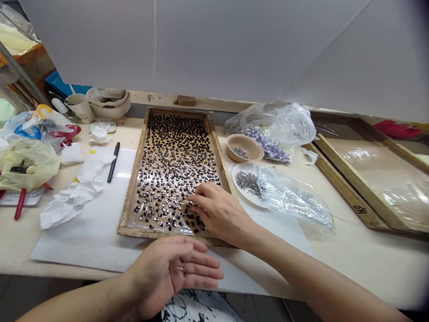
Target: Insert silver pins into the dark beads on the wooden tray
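A shallow wooden-framed tray (125,210) lies lengthwise in front of me, with many small shiny black pieces (174,147) spread over its clear film. My right hand (217,210) reaches into the tray's near right part. Its thumb and fingertips are drawn together low among the black pieces; what they pinch is too small to make out. My left hand (181,268) is palm up just before the tray's near edge, fingers stretched out. A few tiny metal pins (182,267) lie loose on its palm and fingers.
Right of the tray are a white plate (239,192) of metal pins, a tan bowl (256,153) and plastic bags (291,125). Wooden frames (348,179) lie further right. Crumpled paper (67,201), a black pen (114,162) and a cup (80,109) are on the left.
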A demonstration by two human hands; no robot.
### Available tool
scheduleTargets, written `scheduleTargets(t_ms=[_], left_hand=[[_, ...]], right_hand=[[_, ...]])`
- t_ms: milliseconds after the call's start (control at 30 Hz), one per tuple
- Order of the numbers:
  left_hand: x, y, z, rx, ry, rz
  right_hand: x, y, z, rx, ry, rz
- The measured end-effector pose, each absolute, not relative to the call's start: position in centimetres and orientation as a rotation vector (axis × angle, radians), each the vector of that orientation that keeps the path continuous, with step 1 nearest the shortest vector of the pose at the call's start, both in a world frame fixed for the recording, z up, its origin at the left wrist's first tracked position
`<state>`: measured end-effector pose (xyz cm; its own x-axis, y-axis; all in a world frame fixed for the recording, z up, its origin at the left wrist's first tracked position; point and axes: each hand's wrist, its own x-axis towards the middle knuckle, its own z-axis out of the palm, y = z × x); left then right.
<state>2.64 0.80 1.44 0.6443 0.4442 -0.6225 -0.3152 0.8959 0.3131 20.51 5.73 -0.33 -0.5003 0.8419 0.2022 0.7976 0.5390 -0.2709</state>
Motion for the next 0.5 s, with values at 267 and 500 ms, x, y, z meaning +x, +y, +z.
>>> scheduleTargets(t_ms=[267, 500], left_hand=[[2.5, 2.1, 1.7, 0.123, 0.571, 0.592], [3.1, 1.7, 2.0, 0.174, 0.532, 0.596]], right_hand=[[19.5, 1.8, 3.2, -1.115, -2.232, 0.552], [18.5, 0.5, 1.8, -1.085, -2.29, 0.59]])
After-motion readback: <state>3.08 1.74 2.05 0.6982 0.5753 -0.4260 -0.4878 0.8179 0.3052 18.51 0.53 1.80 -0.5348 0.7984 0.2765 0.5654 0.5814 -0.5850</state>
